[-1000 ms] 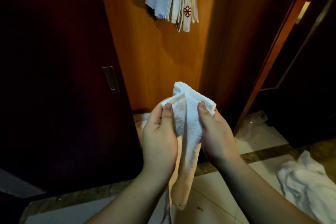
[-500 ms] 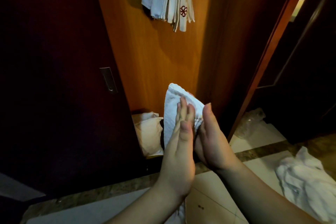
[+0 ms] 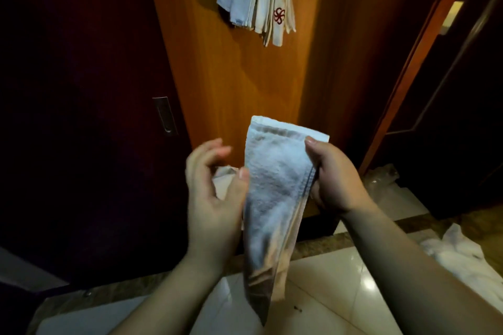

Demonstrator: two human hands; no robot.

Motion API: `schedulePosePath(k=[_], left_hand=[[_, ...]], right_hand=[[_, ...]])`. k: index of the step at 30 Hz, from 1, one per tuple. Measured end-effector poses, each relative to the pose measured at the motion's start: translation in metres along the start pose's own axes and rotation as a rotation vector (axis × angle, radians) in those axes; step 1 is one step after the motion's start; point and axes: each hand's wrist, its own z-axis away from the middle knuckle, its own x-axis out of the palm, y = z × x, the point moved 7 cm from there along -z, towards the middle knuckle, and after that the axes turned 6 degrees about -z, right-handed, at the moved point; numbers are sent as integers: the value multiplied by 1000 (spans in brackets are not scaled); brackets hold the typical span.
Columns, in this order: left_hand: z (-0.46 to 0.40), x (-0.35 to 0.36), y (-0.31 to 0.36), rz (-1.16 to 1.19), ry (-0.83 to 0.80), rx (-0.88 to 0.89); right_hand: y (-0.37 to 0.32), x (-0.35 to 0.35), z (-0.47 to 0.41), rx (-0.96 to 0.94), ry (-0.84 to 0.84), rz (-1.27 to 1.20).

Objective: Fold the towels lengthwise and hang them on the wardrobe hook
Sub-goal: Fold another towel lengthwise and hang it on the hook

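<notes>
A white towel (image 3: 275, 198), folded into a long narrow strip, hangs below the towels already on the wardrobe hook (image 3: 258, 0), pinched at its upper right edge by the right hand (image 3: 333, 179), apparently keeping the fold closed, while the left hand (image 3: 215, 190), fingers loosely curled and empty, touches its left edge.

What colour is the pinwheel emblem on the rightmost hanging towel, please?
Red, on a cream hanging towel; the emblem shows in the head view.
</notes>
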Motion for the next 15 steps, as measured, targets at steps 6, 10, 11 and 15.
schedulePosePath(k=[6, 10, 11, 15], left_hand=[[-45, 20, -34, 294, -375, -411], [-51, 35, -20, 430, -448, -369], [-48, 42, -16, 470, -486, -382], [-39, 67, -12, 461, -510, -460]], right_hand=[[-49, 32, -11, -76, -283, 156], [-70, 39, -17, -100, -325, 208], [-73, 39, -17, -102, -327, 191], [-76, 29, -20, -133, -244, 158]])
